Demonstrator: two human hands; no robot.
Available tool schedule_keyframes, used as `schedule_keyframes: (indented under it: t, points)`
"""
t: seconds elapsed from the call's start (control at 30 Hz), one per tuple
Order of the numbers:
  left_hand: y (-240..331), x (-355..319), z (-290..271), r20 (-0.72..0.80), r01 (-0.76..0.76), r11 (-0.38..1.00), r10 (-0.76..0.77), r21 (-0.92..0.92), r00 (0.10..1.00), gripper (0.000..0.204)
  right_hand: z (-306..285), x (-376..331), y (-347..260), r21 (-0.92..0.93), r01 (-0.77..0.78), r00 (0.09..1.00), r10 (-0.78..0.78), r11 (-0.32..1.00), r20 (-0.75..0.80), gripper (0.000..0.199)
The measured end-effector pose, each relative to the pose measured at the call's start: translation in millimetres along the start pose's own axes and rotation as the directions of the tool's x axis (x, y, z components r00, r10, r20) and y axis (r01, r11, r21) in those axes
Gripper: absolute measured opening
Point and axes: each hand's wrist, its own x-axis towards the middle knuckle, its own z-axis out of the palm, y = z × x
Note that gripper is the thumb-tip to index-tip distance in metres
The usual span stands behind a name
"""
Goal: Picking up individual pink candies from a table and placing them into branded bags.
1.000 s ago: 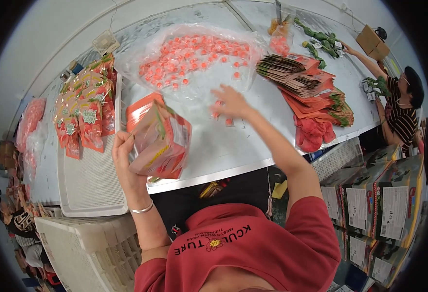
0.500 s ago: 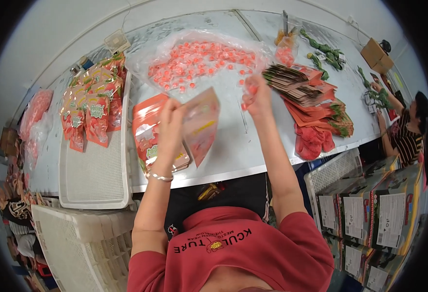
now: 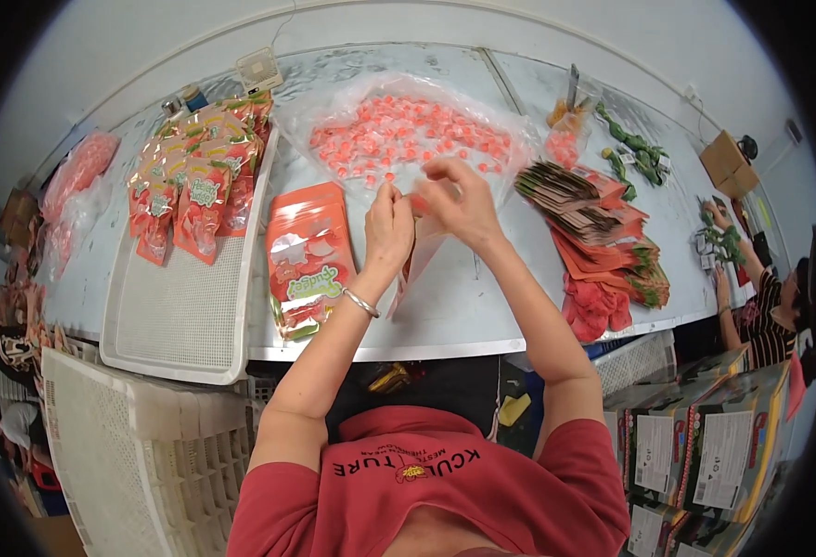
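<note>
My left hand (image 3: 390, 227) is closed on the top of a candy pouch (image 3: 415, 267), held upright and seen nearly edge-on. My right hand (image 3: 462, 206) is at the pouch's mouth, fingers curled, with a bit of red-orange wrapped candy showing at the fingertips; the rest of its grip is hidden. Left of my left forearm lies a stack of flat, shiny red pouches (image 3: 310, 255). Beyond both hands, a clear plastic bag (image 3: 289, 119) lies spread with many loose wrapped red candies (image 3: 408, 130) on it.
Filled pouches (image 3: 205, 186) pile in a white mesh tray (image 3: 178, 311) at left. At right lie fanned pouches (image 3: 589, 209) and red netting (image 3: 596, 308). Green netting (image 3: 644, 153) lies farther back. Stacked crates (image 3: 92, 436) and cartons (image 3: 723, 446) flank me. A co-worker (image 3: 765, 306) sits far right.
My right hand has moved left with its candies to the pouch's mouth. My left hand has moved right, bringing the pouch away from the stack and turning it edge-on.
</note>
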Motion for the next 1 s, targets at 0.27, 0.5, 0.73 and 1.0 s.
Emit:
schedule_keyframes:
  t: [0.27,0.5,0.73,1.0]
  points:
    - [-11.9,0.1,-1.8,-0.064,0.028,0.999,-0.027,0.014,0.998,0.020,-2.1,22.8,7.2,0.468,-0.372,0.912,0.410,0.802,0.022,0.019]
    - [21.9,-21.4,-44.9,-0.071,-0.063,0.979,0.050,-0.194,0.996,0.019,-15.7,-158.6,53.0,-0.439,-0.123,0.871,0.309,0.890,0.381,0.023]
    - [16.3,-28.1,-36.2,0.101,-0.014,0.997,0.022,-0.078,0.995,0.023,-34.0,-73.6,-12.3,0.325,-0.520,0.819,0.569,0.790,-0.073,0.023]
    - [-2.9,-19.4,-29.3,-0.024,0.022,0.985,-0.026,-0.169,0.999,0.018,-25.1,-12.6,-54.8,-0.075,-0.092,0.966,0.107,0.993,0.236,0.044]
